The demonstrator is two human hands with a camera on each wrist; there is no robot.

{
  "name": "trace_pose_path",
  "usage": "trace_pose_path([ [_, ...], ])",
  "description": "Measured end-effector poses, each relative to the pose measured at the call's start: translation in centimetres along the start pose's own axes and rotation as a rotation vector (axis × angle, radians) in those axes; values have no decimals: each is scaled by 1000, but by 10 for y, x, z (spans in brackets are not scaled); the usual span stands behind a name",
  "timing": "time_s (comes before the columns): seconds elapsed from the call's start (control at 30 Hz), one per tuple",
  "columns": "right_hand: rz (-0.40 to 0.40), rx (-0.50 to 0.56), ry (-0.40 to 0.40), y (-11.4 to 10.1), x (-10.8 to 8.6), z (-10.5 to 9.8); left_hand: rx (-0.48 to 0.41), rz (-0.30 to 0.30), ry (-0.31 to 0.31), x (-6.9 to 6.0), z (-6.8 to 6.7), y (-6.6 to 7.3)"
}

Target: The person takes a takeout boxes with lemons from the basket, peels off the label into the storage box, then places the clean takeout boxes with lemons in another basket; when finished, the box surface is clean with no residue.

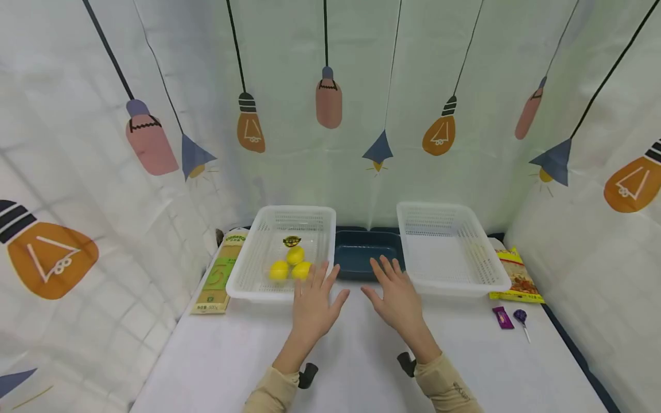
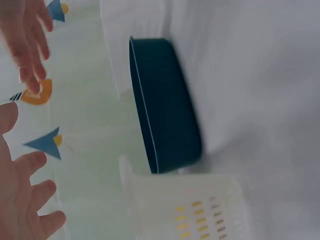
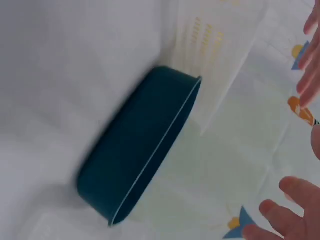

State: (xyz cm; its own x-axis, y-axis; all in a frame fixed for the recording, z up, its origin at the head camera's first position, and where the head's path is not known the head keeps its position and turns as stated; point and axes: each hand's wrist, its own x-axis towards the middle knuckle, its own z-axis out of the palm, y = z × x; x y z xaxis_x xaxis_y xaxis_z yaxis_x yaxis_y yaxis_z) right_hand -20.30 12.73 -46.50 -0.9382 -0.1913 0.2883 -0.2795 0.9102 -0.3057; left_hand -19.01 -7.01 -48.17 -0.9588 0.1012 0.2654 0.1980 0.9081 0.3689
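We are hovering our left hand and right hand, outstretched and unladen; a dark-blue rectangular tub is sitting beyond, between a white perforated plastic basket bearing round yellow fruit and a matching basket; we are presumably readying; any pickup is requiring curled fingers.

The right sleeve is beige, with a line of blurred dark lettering. Just inward of that sleeve's end sits a stubby black device. Left of it, the left sleeve matches, with a second black device. The left hand and right hand are bare.
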Motion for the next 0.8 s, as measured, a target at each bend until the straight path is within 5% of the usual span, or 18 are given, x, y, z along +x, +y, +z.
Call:
trace_pose_path([
  [0.3, 77, 544, -244, -20, 47, 20, -47, -7, 9, 22, -14, -36],
  [0.5, 152, 827, -382, -40, 74, 34, -102, -69, -34, 43, -23, -66],
  [0.8, 277, 945, -545, -73, 105, 51, -90, -143, -172, 72, -41, -99],
])
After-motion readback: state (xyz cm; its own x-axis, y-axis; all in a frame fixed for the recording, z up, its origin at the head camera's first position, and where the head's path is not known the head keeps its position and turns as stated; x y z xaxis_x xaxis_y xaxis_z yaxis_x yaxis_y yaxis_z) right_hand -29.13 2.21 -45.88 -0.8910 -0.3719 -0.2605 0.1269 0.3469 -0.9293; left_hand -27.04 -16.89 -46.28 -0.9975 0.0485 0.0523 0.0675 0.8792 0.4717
